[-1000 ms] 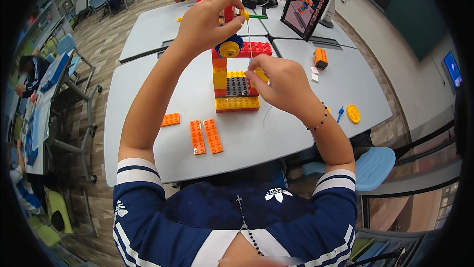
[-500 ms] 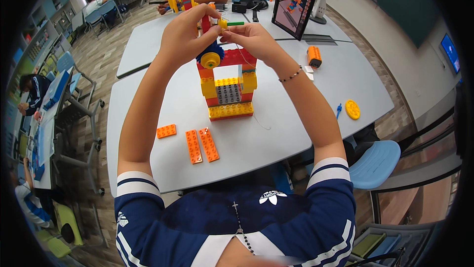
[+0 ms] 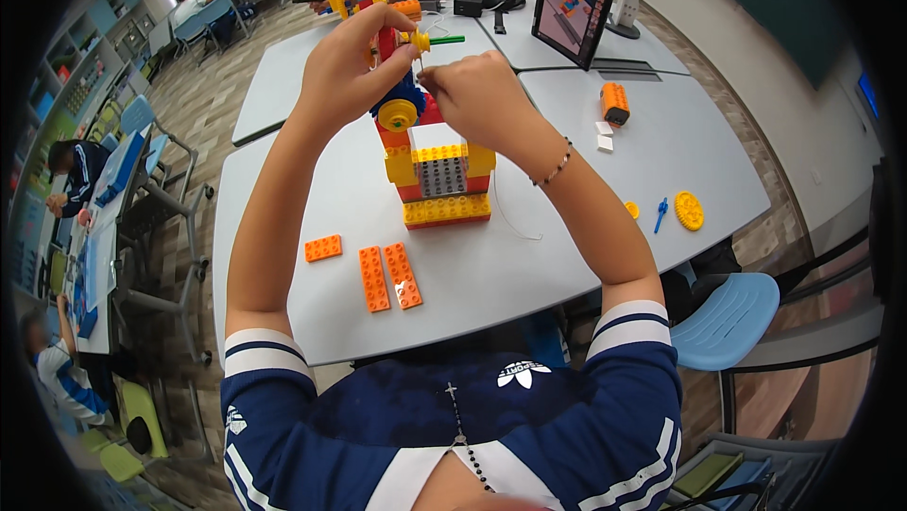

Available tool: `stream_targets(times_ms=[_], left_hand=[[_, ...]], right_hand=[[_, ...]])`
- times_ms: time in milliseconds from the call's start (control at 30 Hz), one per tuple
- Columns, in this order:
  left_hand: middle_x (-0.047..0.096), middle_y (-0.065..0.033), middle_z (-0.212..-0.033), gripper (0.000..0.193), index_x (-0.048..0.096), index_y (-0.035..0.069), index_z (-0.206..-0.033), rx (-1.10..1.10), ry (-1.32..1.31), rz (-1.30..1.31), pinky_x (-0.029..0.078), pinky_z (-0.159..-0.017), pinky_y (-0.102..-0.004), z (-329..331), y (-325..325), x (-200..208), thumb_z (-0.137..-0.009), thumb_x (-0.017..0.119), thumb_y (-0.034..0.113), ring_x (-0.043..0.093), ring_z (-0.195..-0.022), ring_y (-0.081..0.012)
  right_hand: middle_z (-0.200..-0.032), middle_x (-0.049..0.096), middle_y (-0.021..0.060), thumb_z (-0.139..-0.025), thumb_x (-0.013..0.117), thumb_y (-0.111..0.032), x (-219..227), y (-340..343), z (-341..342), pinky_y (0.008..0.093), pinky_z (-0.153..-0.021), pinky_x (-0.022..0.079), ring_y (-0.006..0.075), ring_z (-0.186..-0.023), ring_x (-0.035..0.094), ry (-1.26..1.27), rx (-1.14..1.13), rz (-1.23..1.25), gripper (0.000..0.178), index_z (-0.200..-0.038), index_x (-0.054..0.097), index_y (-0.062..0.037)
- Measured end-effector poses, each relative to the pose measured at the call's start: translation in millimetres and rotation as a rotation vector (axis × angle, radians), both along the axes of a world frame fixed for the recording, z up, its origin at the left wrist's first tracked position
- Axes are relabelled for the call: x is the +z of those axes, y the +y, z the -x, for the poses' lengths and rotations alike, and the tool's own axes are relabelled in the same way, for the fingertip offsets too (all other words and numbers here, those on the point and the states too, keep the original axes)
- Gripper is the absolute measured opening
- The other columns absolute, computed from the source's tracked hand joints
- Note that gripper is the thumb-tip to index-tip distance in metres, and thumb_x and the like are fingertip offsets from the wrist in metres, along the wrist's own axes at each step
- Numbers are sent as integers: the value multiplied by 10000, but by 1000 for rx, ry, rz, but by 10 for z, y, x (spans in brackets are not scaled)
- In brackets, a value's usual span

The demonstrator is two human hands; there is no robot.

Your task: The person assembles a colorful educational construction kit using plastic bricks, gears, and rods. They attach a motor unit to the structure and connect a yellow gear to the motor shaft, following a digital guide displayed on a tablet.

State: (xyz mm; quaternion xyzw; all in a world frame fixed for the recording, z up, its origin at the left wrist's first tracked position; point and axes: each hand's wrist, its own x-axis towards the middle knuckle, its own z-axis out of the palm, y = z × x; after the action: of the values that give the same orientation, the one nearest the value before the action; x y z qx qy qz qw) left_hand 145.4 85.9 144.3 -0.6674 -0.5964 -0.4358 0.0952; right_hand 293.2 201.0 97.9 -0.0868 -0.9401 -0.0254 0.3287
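Thumb and index finger of the left hand point(image 3: 345, 62) close on a small yellow plastic pulley wheel point(image 3: 421, 41) on a green rod point(image 3: 450, 40), high on a tower of red, yellow and orange toy bricks point(image 3: 444, 211). Half a second ago the right hand point(image 3: 482, 100) was up beside that wheel; now its fingertips have dropped just below it, pinched together on a thin white string point(image 3: 421, 66) that runs up to the wheel. That seems to bring the string under control there. A loose string end, probably the same string's, lies beside the tower on the pale grey desk point(image 3: 557, 270). Below the left hand sits a blue toothed wheel point(image 3: 413, 93). Left of the tower's near side lie three flat orange studded bricks point(image 3: 374, 280); to the right, a yellow plastic gear point(image 3: 690, 212); beyond, a black tablet point(image 3: 571, 6) stands upright.
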Motion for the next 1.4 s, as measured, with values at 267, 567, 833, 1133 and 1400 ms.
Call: stream_targets(times_ms=[267,567,833,1133,1400], left_hand=[[688,-42,-947,227,608,97,-957,-41,-32,-37,508,-710,-296,26,30,-44,-816,655,270,656,-844,-198],[642,-78,-1026,209,589,36,-1011,1,46,28,530,-806,-314,50,15,-31,-846,645,152,641,-918,-176],[661,-64,-823,216,582,96,-911,-19,41,-109,499,-658,-337,31,51,-57,-793,667,255,645,-760,-216],[675,-79,-969,184,571,54,-953,24,85,-39,536,-770,-321,4,-9,-31,-809,632,151,665,-876,-211],[677,-84,-968,191,566,44,-948,15,85,-50,522,-824,-329,27,38,-50,-789,615,137,665,-910,-217]], right_hand=[[-597,618,81,-807,604,-138,300,-260,-263,349,-520,466,237,-559,627,20,-32,-169,79,-764,652,-93],[-640,651,62,-846,645,-248,900,123,-139,289,-490,456,188,-536,613,213,194,-159,167,-874,707,-95],[-747,673,36,-877,684,-285,682,636,377,193,-559,452,67,-654,604,228,437,371,276,-936,698,-16],[-820,670,-3,-871,681,-309,213,640,352,220,-601,467,65,-715,579,90,381,1041,273,-977,718,-60],[-898,716,89,-892,623,-257,108,266,118,289,-601,497,150,-722,653,23,151,784,230,-1025,723,-98]])
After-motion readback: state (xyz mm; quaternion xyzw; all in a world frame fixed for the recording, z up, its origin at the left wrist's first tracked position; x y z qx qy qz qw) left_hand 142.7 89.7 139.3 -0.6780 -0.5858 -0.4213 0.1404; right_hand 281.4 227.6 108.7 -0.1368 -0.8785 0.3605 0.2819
